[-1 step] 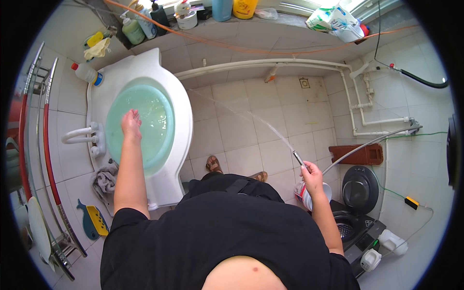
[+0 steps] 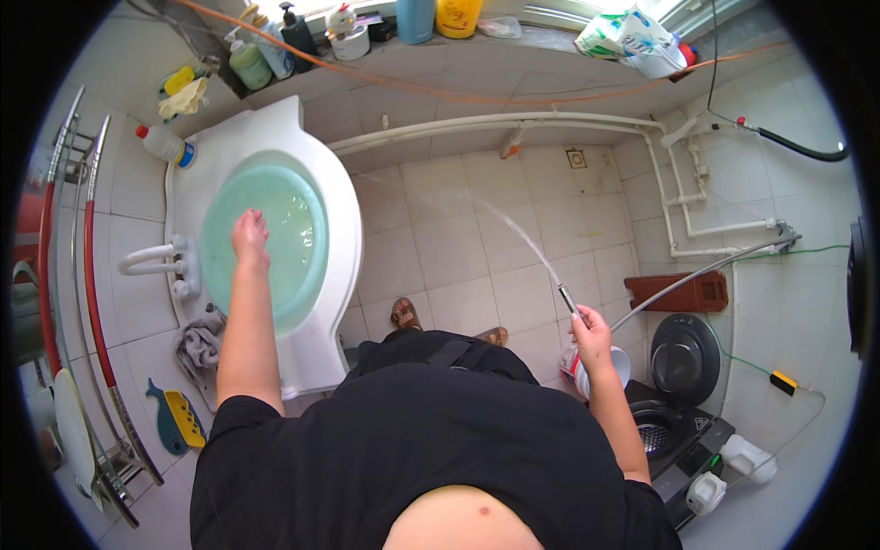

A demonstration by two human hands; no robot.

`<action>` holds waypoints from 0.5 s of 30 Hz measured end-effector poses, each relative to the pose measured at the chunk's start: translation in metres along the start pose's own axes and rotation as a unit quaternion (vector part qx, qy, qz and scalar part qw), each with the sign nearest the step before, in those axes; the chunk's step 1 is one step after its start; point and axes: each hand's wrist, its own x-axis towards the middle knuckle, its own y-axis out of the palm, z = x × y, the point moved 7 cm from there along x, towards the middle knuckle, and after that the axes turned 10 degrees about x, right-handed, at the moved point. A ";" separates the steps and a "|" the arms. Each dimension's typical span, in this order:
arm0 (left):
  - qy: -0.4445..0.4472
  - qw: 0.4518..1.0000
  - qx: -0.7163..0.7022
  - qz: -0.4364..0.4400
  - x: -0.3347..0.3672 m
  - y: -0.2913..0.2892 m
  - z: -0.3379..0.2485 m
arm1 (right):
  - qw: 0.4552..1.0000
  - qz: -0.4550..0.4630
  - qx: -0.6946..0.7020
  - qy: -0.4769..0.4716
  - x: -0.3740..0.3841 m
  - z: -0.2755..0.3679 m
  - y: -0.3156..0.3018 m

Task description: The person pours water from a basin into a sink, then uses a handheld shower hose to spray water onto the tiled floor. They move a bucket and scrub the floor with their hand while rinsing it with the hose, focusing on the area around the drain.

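My left hand (image 2: 250, 238) is over a pale green basin (image 2: 313, 206) of clear water, set in a white washbasin (image 2: 346, 197). Its fingers look curled together, with nothing seen in them; whether they touch the water I cannot tell. On the other side, my right hand (image 2: 592, 335) grips a slim metal spray nozzle (image 2: 566, 297). A jet of water (image 2: 527, 236) leaves its tip and arcs up and left over the tiled floor (image 2: 463, 257). A grey hose (image 2: 683, 277) runs from the wall pipework toward that hand.
A white faucet (image 2: 151, 258) and a grey cloth (image 2: 199, 346) sit by the washbasin. Metal racks (image 2: 92, 220) stand at far left. Near my right forearm are a bucket (image 2: 621, 365), a black machine with raised lid (image 2: 683, 356) and white jugs (image 2: 747, 456). Bottles line the sill (image 2: 541, 37).
The water jet has changed shape slightly, and the nozzle tip sits a touch further right. Both hands keep nearly the same places; the view has shifted a little.
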 end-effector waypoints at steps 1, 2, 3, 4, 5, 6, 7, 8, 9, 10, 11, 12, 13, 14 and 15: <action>0.021 0.999 0.035 -0.004 -0.014 0.011 -0.008 | 1.000 -0.014 0.020 -0.008 0.001 -0.008 -0.009; 0.041 0.997 0.070 -0.009 -0.027 0.020 -0.015 | 0.999 -0.028 0.040 -0.016 0.002 -0.013 -0.018; 0.091 0.992 0.088 -0.010 -0.035 0.029 -0.024 | 0.998 -0.034 0.042 -0.024 0.004 -0.017 -0.026; 0.141 0.984 0.105 -0.012 -0.045 0.039 -0.030 | 0.997 -0.044 0.057 -0.030 0.004 -0.017 -0.035; 0.191 0.974 0.121 -0.013 -0.056 0.049 -0.036 | 0.995 -0.055 0.072 -0.036 0.004 -0.017 -0.043; 0.213 0.970 0.120 -0.008 -0.067 0.060 -0.039 | 0.993 -0.066 0.086 -0.042 0.004 -0.017 -0.053; 0.236 0.965 0.118 0.000 -0.079 0.074 -0.041 | 0.991 -0.077 0.098 -0.046 0.004 -0.019 -0.066; 0.259 0.959 0.116 0.009 -0.090 0.088 -0.043 | 0.989 -0.088 0.111 -0.050 0.005 -0.022 -0.079; 0.284 0.950 0.132 0.017 -0.094 0.101 -0.039 | 0.986 -0.099 0.123 -0.054 0.006 -0.025 -0.092; 0.310 0.939 0.147 0.025 -0.095 0.113 -0.032 | 0.984 -0.108 0.130 -0.054 0.006 -0.031 -0.106; 0.334 0.928 0.161 0.035 -0.104 0.130 -0.032 | 0.982 -0.119 0.135 -0.053 0.006 -0.037 -0.121; 0.337 0.921 0.191 0.040 -0.113 0.143 -0.029 | 0.980 -0.131 0.140 -0.052 0.007 -0.042 -0.137; 0.340 0.913 0.220 0.047 -0.125 0.158 -0.025 | 0.978 -0.136 0.152 -0.052 0.006 -0.047 -0.151; 0.340 0.905 0.251 0.053 -0.141 0.174 -0.022 | 0.975 -0.141 0.161 -0.051 0.006 -0.051 -0.163; 0.349 0.894 0.277 0.055 -0.159 0.190 -0.020 | 0.973 -0.147 0.170 -0.049 0.004 -0.055 -0.175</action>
